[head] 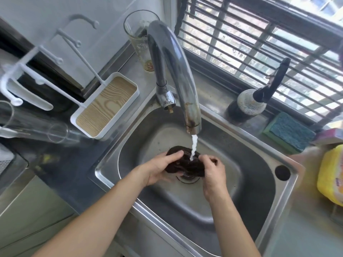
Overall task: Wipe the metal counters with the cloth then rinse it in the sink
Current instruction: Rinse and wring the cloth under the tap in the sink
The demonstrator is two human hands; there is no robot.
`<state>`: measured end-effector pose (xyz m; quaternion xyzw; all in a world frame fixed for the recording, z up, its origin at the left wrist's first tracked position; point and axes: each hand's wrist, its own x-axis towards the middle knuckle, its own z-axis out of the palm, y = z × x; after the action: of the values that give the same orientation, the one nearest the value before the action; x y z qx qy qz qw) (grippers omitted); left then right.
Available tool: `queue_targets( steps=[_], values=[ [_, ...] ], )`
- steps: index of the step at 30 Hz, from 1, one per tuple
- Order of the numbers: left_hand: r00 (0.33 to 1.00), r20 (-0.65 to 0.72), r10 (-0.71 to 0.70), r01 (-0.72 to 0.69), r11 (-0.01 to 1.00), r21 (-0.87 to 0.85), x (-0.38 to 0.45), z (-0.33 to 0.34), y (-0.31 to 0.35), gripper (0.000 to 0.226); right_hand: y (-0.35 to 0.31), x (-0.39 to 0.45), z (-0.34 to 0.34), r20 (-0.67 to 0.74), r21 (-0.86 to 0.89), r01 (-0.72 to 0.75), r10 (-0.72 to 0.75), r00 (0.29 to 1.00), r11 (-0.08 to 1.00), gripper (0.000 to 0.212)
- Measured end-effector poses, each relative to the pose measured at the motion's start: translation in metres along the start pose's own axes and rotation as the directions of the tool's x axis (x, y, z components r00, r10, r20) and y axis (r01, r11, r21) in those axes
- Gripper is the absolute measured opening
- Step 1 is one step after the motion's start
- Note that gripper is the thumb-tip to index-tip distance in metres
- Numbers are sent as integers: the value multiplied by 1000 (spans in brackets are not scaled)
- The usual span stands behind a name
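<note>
A dark brown cloth (187, 164), bunched into a wet wad, sits over the drain of the steel sink (241, 182). My left hand (159, 170) grips its left side, fingers curled over the top. My right hand (213, 173) pinches its right side. Water (194, 145) runs from the curved metal faucet (178, 71) straight onto the cloth. The drain is mostly hidden under the cloth.
A white tray with a wood-grain base (109, 104) stands left of the sink, with a tall glass (141, 39) behind the faucet. On the window ledge are a black-handled brush (259, 97) and a green-blue sponge (289, 132). A yellow pack (332, 175) lies at the right.
</note>
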<state>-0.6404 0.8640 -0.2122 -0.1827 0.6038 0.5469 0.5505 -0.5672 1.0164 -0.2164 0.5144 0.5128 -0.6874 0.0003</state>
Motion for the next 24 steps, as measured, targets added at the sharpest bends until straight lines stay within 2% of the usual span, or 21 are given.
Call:
queue_targets(
  steps=[2, 3, 6, 7, 9, 11, 12, 13, 15, 17, 19, 20, 22, 24],
  values=[
    [990, -127, 67, -78, 994, -82, 6, 3, 1, 45, 12, -10, 0, 5, -174, -13, 14, 1000, 985, 21],
    [983, -173, 63, -81, 991, -102, 11, 5, 1, 50, 19, -17, 1, -9, -266, 24, -28, 1000, 964, 22],
    [962, -272, 14, -69, 979, -193, 18, 21, -2, 75, 34, -40, 17, 14, -525, 288, -330, 944, 801, 15],
    [948, -315, 37, -96, 980, -175, 23, 25, -6, 77, 36, -46, 25, 44, -542, 349, -389, 920, 764, 14],
    [910, -386, 148, -154, 988, 15, 24, 36, -13, 69, 30, -42, 34, 23, -538, 375, -431, 902, 755, 26],
    [894, -370, 254, -177, 957, 228, 18, 52, -22, 58, 15, -19, 35, -105, -497, 246, -339, 935, 833, 35],
    [896, -338, 289, -214, 946, 243, 13, 61, -25, 53, 5, -5, 33, -185, -459, 159, -269, 945, 874, 35],
    [903, -298, 309, -253, 944, 211, 7, 68, -26, 46, -2, 5, 30, -246, -415, 100, -218, 944, 904, 36],
    [925, -254, 283, -291, 957, 6, 2, 73, -18, 28, -7, 4, 31, -287, -378, 61, -180, 941, 924, 46],
    [912, -344, 224, -296, 940, -172, 12, 62, -3, 18, 2, -23, 44, -190, -420, 201, -302, 934, 885, 44],
    [899, -411, 153, -257, 943, -211, 21, 48, 9, 24, 14, -53, 51, -51, -443, 371, -436, 898, 816, 41],
    [897, -423, 128, -232, 951, -205, 22, 46, 8, 27, 12, -58, 52, -38, -457, 372, -435, 900, 808, 41],
    [912, -387, 139, -219, 961, -170, 17, 55, 0, 25, 5, -35, 47, -144, -448, 204, -296, 944, 870, 40],
    [943, -293, 157, -199, 972, -121, 8, 69, -10, 26, -11, -5, 36, -275, -367, -1, -108, 956, 930, 39]
  ],
)
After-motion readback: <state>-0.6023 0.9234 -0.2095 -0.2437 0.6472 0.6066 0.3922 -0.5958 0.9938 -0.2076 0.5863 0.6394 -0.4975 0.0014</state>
